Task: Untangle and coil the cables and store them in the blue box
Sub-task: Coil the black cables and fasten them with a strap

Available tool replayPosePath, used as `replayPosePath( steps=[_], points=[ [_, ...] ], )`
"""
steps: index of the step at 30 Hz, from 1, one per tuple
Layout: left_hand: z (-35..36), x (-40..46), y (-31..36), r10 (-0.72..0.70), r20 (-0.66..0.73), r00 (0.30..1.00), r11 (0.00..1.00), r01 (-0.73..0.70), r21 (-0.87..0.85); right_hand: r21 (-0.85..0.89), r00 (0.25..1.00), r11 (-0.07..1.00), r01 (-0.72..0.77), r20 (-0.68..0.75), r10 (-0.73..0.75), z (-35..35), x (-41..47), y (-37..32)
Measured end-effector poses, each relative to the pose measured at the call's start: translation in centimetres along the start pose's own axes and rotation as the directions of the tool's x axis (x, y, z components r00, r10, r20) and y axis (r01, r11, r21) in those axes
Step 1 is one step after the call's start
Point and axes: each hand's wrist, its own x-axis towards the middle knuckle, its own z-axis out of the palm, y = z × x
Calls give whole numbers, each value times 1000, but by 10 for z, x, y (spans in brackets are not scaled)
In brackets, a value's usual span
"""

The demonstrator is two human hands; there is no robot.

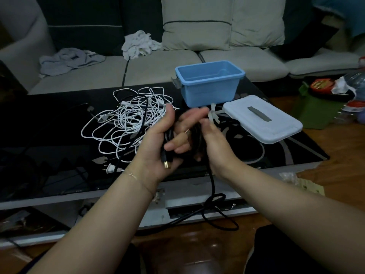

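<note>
Both hands busy with the black cable over the surface, blue box sitting open at the back

Left hand (158, 143) has its grip curled around a bundle of black cable (212, 186), gold-tipped plug (165, 164) poking out by the palm. Right hand (215, 143) is right up against the same bundle, but its fingers are blurry, so can't tell if it's actually grasping. The rest of that cable loops down off the surface's (49, 123) front edge. The white cables (126, 123) are a tangled heap left of the hands. Blue box (209, 84) is behind them, its pale lid (262, 119) lying flat just beside it.
</note>
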Motion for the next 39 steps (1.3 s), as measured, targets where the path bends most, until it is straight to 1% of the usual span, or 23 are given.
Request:
replayPosePath(
  steps=[3, 6, 9, 11, 13, 15, 16, 17, 19, 20, 21, 23, 25, 26, 27, 29, 30, 32, 33, 34, 35, 36, 39],
  points=[
    [0, 2, 11, 113, -108, 988, 993, -116, -26, -147, 989, 986, -74, 120, 92, 4, -5, 8],
    [-4, 4, 16, 208, -229, 951, 978, -199, 63, -263, 946, 959, -109, 267, 181, 7, -11, 12],
    [-9, 6, 18, 300, -286, 910, 950, -258, 174, -384, 902, 911, -150, 325, 286, 9, -19, 11],
    [-9, 6, 18, 342, -294, 893, 930, -277, 242, -437, 886, 890, -133, 349, 304, 10, -23, 7],
    [-8, 6, 15, 397, -296, 869, 890, -286, 356, -489, 887, 867, -96, 353, 297, 11, -23, 3],
    [-7, 6, 11, 471, -287, 834, 812, -284, 509, -511, 882, 854, -99, 352, 313, 12, -22, 1],
    [-6, 6, 9, 518, -271, 811, 756, -286, 588, -484, 875, 863, -146, 344, 341, 12, -21, 1],
    [-6, 5, 8, 569, -248, 784, 689, -290, 664, -421, 862, 878, -230, 330, 384, 13, -21, 1],
    [-5, 4, 9, 661, -185, 727, 559, -313, 768, -228, 820, 884, -409, 333, 465, 12, -22, 2],
    [-5, 3, 11, 692, -154, 705, 515, -333, 790, -181, 805, 876, -447, 347, 482, 13, -22, 3],
    [-5, 3, 12, 711, -124, 692, 483, -352, 802, -177, 798, 876, -448, 362, 482, 14, -23, 6],
    [-6, 2, 10, 715, -90, 694, 441, -348, 827, -250, 811, 892, -377, 377, 448, 16, -24, 9],
    [-8, 2, 3, 690, -70, 721, 382, -280, 880, -331, 832, 897, -293, 374, 410, 18, -26, 7],
    [-10, 3, 0, 678, -42, 734, 311, -234, 921, -381, 841, 890, -249, 372, 394, 18, -27, 4],
    [-12, 2, -3, 665, 8, 747, 204, -192, 960, -440, 848, 875, -200, 369, 380, 18, -27, 2],
    [-15, 3, -9, 614, 110, 782, -50, -101, 994, -541, 857, 835, -98, 381, 347, 15, -26, -4],
    [-17, 3, -10, 589, 150, 794, -187, -46, 981, -567, 854, 821, -69, 392, 342, 14, -25, -5],
    [-23, 3, -12, 543, 260, 799, -459, 23, 888, -601, 843, 797, -66, 394, 367, 13, -24, -8],
    [-26, 4, -13, 503, 329, 799, -573, 23, 819, -621, 835, 779, -84, 382, 395, 12, -24, -7],
    [-28, 5, -14, 466, 396, 791, -662, 14, 749, -639, 823, 762, -104, 375, 427, 12, -25, -7],
    [-31, 5, -15, 430, 446, 785, -721, 1, 693, -650, 809, 751, -117, 376, 452, 10, -25, -5],
    [-32, 6, -16, 397, 472, 787, -752, -16, 659, -652, 798, 748, -126, 381, 467, 9, -26, -4],
    [-34, 7, -13, 335, 509, 793, -797, -50, 602, -643, 769, 757, -116, 424, 478, 6, -26, -1]
  ],
)
